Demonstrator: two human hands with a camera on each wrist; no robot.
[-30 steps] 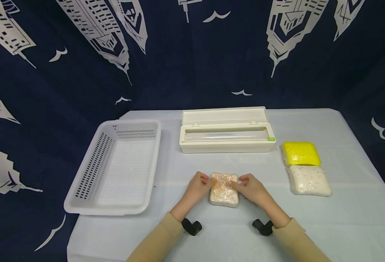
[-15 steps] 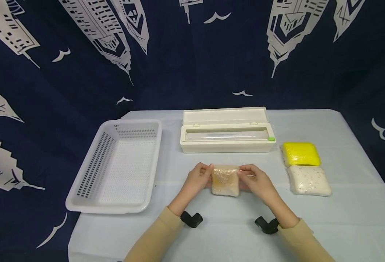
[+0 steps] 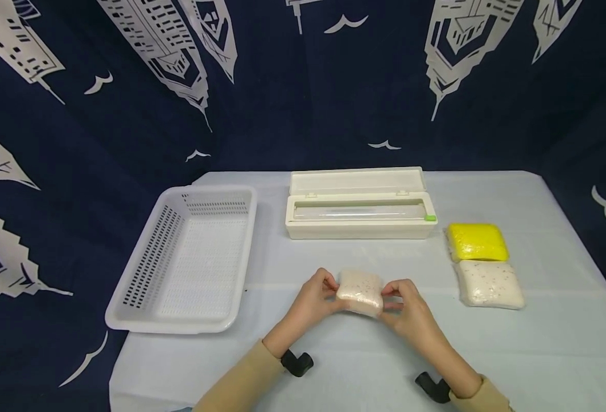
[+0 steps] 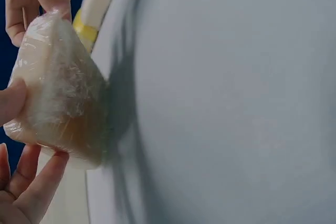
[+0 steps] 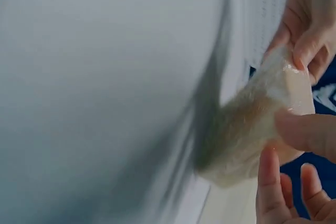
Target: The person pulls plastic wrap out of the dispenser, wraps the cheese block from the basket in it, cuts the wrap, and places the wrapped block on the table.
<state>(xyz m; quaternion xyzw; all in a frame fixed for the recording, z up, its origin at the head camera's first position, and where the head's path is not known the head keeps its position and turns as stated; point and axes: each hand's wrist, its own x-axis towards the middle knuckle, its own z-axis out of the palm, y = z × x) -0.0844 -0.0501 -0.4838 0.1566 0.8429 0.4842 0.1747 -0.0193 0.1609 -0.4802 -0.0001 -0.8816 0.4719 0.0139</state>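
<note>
Between both hands is a pale, bread-like block [image 3: 360,290] wrapped in clear film, held tilted just over the table. My left hand [image 3: 313,300] pinches its left edge, thumb on the near side. At the right edge, my right hand [image 3: 411,315] grips it between thumb and fingers. A speckled whitish face shows from above. Its wrinkled film and a brownish patch appear on the block [image 4: 65,85] in the left wrist view. Thumb and fingertips also touch the block [image 5: 247,124] in the right wrist view.
A white perforated basket [image 3: 241,274] stands at left. Behind the hands lies a cream cling film dispenser [image 3: 359,230], lid raised, with a clear roll inside. A yellow wrapped block [image 3: 476,241] and a speckled white wrapped block [image 3: 490,284] lie at right on the white-covered table [image 3: 555,343].
Both hands lifted and turned the block over: its brownish wrinkled face was uppermost, and now its pale speckled face is. The hands have since come back toward the near side.
</note>
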